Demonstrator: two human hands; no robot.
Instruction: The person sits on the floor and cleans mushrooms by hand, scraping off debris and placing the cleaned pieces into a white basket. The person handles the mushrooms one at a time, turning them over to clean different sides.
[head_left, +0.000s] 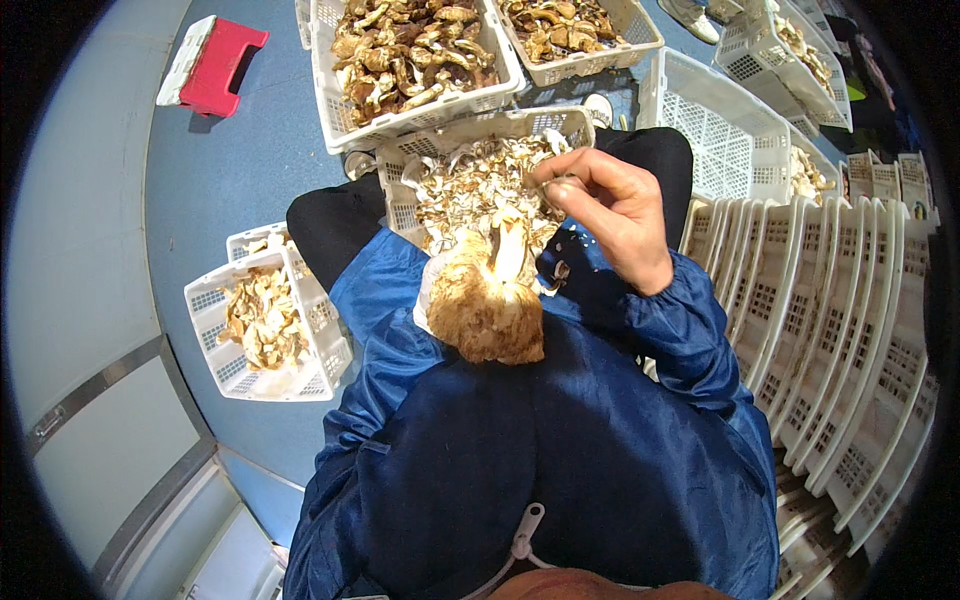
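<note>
In front of my torso, a large mushroom (484, 319) with a brown cap and pale stem parts is held over my lap. My left hand (424, 294), in what looks like a white glove, supports it from the left; most of that hand is hidden behind the cap. Bare and bent at the fingers, my right hand (611, 206) hovers to the upper right of the mushroom. Its thumb and forefinger tips are close together, with something small and dark near them. Between my knees, a white plastic crate (401, 202) holds mushroom trimmings (472, 180) beneath my hands.
Ahead stand a crate of whole mushrooms (412, 56) and another mushroom crate (562, 26). A crate of pale mushroom pieces (262, 322) is at left. An empty white crate (720, 142) and nested crates (810, 322) line the right. A red-and-white step stool (214, 64) is upper left.
</note>
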